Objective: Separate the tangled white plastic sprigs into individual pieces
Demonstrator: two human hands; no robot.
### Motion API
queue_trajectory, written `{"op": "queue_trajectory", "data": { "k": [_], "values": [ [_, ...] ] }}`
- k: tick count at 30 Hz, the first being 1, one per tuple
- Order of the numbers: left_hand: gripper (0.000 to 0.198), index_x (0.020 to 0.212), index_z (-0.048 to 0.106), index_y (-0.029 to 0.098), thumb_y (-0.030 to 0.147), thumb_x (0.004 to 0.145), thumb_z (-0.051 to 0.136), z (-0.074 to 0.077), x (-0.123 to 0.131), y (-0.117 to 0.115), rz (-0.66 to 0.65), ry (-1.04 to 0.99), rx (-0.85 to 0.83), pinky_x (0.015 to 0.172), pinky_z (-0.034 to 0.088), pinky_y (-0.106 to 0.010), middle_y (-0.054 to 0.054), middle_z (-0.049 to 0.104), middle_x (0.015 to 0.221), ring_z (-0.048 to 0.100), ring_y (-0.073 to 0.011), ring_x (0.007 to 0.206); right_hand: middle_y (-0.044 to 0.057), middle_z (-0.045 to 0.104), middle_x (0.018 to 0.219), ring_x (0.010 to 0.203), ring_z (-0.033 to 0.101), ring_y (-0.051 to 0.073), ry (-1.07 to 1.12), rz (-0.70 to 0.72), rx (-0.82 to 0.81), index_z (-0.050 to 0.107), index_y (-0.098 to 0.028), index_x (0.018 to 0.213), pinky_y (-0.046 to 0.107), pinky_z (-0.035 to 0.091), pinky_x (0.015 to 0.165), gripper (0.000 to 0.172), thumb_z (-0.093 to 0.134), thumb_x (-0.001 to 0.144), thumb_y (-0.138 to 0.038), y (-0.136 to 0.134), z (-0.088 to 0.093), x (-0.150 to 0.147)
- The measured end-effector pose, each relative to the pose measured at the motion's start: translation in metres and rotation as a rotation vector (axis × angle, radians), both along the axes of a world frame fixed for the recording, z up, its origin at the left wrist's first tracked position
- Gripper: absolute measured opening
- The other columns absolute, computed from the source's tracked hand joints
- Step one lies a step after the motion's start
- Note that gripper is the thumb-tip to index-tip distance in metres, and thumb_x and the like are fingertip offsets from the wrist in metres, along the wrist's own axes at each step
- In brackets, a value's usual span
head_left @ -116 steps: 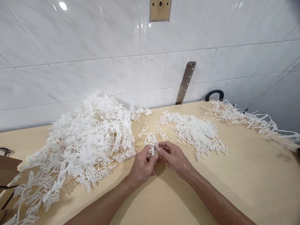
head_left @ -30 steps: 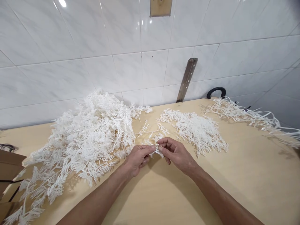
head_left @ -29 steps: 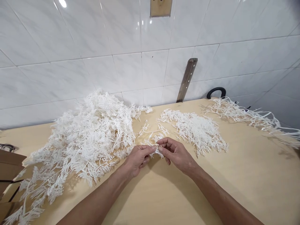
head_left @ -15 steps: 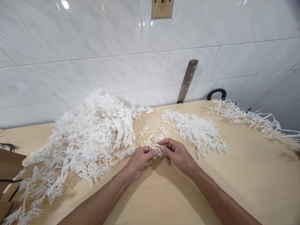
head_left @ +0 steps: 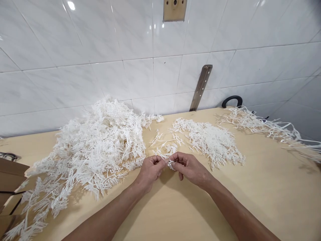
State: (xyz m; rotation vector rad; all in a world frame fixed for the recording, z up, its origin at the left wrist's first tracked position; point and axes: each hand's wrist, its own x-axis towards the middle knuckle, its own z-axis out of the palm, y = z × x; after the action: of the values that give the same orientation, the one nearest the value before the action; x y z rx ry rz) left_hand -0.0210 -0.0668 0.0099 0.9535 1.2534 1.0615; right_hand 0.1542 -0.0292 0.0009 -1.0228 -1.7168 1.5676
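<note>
My left hand (head_left: pixel 149 171) and my right hand (head_left: pixel 190 167) meet over the middle of the wooden table (head_left: pixel 175 207). Both pinch the same small white plastic sprig (head_left: pixel 170 161) between thumb and fingers. A big heap of white branched plastic pieces (head_left: pixel 95 150) lies just left of my left hand. A smaller flat pile of white sprigs (head_left: pixel 213 140) lies just beyond my right hand. Several loose sprigs (head_left: pixel 164 142) lie on the table between the two piles.
Long bare white plastic stems (head_left: pixel 265 129) sprawl at the far right of the table. A metal strip (head_left: pixel 201 87) leans on the tiled wall, with a black handle (head_left: pixel 232 99) beside it. Brown cardboard (head_left: pixel 10 182) sits at the left edge.
Both hands have stayed together on the sprig, shifting it slightly nearer and lower on the table. The piles have not moved.
</note>
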Motion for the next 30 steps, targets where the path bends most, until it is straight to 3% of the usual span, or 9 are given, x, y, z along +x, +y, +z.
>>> {"op": "queue_trajectory", "data": {
  "k": [5, 9, 16, 23, 27, 30],
  "values": [
    [0.043, 0.061, 0.055, 0.016, 0.054, 0.070, 0.072, -0.003, 0.002, -0.001, 0.077, 0.174, 0.100, 0.051, 0.029, -0.023, 0.002, 0.050, 0.056, 0.039, -0.0092, 0.053, 0.001, 0.060, 0.078, 0.056, 0.053, 0.010, -0.059, 0.015, 0.009, 0.067, -0.019, 0.089, 0.024, 0.048, 0.050, 0.033, 0.060, 0.087, -0.051, 0.000, 0.006, 0.002],
    [0.036, 0.061, 0.056, 0.016, 0.047, 0.070, 0.072, -0.005, 0.002, 0.000, 0.121, 0.257, 0.174, 0.057, 0.033, -0.023, 0.002, 0.051, 0.058, 0.043, -0.0110, 0.058, 0.000, 0.059, 0.075, 0.054, 0.055, 0.011, -0.083, -0.024, 0.038, 0.067, -0.019, 0.085, 0.024, 0.048, 0.051, 0.036, 0.057, 0.088, -0.054, 0.000, 0.005, 0.001],
    [0.036, 0.058, 0.056, 0.016, 0.046, 0.071, 0.071, -0.005, 0.002, 0.000, 0.031, 0.220, 0.140, 0.056, 0.030, -0.023, 0.004, 0.046, 0.055, 0.039, -0.0098, 0.056, -0.002, 0.056, 0.064, 0.051, 0.052, 0.012, -0.100, -0.126, 0.117, 0.063, -0.020, 0.079, 0.024, 0.046, 0.049, 0.032, 0.057, 0.088, -0.050, -0.002, 0.001, -0.005],
    [0.037, 0.062, 0.062, 0.015, 0.050, 0.070, 0.072, -0.006, 0.000, 0.001, -0.059, 0.230, 0.119, 0.059, 0.033, -0.025, 0.001, 0.052, 0.060, 0.043, -0.0117, 0.060, -0.003, 0.054, 0.055, 0.046, 0.047, 0.012, -0.115, -0.153, 0.124, 0.061, -0.021, 0.076, 0.024, 0.042, 0.046, 0.031, 0.057, 0.088, -0.049, -0.003, 0.001, -0.007],
    [0.041, 0.059, 0.057, 0.016, 0.053, 0.070, 0.071, -0.006, -0.002, 0.002, -0.135, 0.208, 0.129, 0.056, 0.029, -0.024, 0.003, 0.046, 0.058, 0.039, -0.0104, 0.058, -0.003, 0.055, 0.060, 0.044, 0.045, 0.010, -0.077, -0.149, 0.073, 0.061, -0.020, 0.077, 0.024, 0.040, 0.043, 0.032, 0.060, 0.086, -0.050, -0.002, -0.003, -0.006],
    [0.046, 0.055, 0.050, 0.017, 0.055, 0.071, 0.071, -0.004, -0.003, 0.002, -0.112, 0.213, 0.118, 0.051, 0.024, -0.023, 0.004, 0.039, 0.054, 0.032, -0.0083, 0.054, -0.002, 0.056, 0.064, 0.046, 0.046, 0.010, -0.021, -0.154, 0.038, 0.061, -0.020, 0.084, 0.023, 0.042, 0.041, 0.034, 0.059, 0.086, -0.054, -0.001, -0.005, -0.007]
  ]
}}
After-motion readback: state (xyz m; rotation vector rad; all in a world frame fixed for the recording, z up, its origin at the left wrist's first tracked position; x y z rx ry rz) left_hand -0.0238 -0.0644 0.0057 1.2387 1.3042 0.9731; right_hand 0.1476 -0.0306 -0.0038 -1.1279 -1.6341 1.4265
